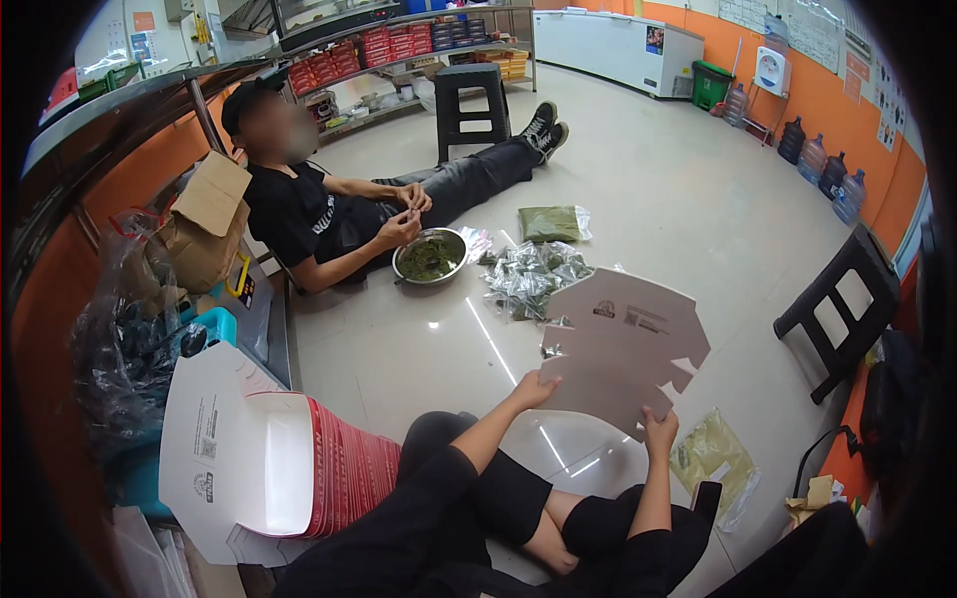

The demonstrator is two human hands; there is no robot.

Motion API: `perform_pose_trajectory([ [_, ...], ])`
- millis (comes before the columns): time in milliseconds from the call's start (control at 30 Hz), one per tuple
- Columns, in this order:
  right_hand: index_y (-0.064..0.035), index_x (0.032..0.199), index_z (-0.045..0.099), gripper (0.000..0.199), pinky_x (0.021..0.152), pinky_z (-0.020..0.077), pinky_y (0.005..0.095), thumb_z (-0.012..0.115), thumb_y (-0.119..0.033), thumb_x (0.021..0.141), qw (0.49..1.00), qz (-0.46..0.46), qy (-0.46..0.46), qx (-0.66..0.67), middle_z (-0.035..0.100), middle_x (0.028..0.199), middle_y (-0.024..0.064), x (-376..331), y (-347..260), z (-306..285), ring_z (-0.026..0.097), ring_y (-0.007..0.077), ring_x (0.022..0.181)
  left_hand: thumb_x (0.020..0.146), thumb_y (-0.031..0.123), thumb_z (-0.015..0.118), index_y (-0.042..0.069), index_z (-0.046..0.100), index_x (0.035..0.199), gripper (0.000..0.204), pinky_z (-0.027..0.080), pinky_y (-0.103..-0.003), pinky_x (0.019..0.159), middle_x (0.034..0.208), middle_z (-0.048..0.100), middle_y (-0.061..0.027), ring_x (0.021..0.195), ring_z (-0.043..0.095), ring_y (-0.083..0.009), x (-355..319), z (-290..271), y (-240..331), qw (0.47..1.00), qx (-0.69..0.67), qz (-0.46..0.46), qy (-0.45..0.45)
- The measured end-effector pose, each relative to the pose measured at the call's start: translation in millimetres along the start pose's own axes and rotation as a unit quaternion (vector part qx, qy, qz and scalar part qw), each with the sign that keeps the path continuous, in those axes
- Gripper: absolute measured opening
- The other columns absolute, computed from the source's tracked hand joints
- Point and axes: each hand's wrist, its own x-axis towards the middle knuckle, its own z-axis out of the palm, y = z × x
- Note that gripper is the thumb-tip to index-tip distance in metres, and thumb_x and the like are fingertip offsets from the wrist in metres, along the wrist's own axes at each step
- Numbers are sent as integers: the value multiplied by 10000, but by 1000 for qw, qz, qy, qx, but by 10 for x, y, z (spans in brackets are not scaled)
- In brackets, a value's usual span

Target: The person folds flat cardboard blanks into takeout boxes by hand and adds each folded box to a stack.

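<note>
Seated on the floor, both hands, left point(534, 391) and right point(659, 431), grasp a light, stiff flat carton blank point(623, 344) by its near edge.

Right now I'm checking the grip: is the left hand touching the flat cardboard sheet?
Touching. The head view shows the left hand gripping the cardboard sheet at its lower left edge, with no gap.

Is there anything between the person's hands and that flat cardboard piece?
No. The left hand and right hand both grip the lower edge of the flat cardboard box blank directly, with nothing visible between hands and cardboard.
</note>
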Motion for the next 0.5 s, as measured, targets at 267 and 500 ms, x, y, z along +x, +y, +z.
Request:
perform_pose_trajectory([
  [267,28,825,620,261,620,489,346,690,-146,643,995,0,-102,19,645,731,140,54,-7,-6,617,230,645,753,290,639,-5,625,987,377,483,-353,767,942,642,-196,899,622,-291,138,-140,-247,996,82,-1,-18],
  [500,-24,963,637,460,758,489,367,702,-324,621,931,158,-284,-165,646,926,172,-15,410,171,625,306,857,690,371,673,41,645,991,447,481,-348,796,989,637,-175,918,614,-303,542,58,-993,964,178,-129,-152],
])
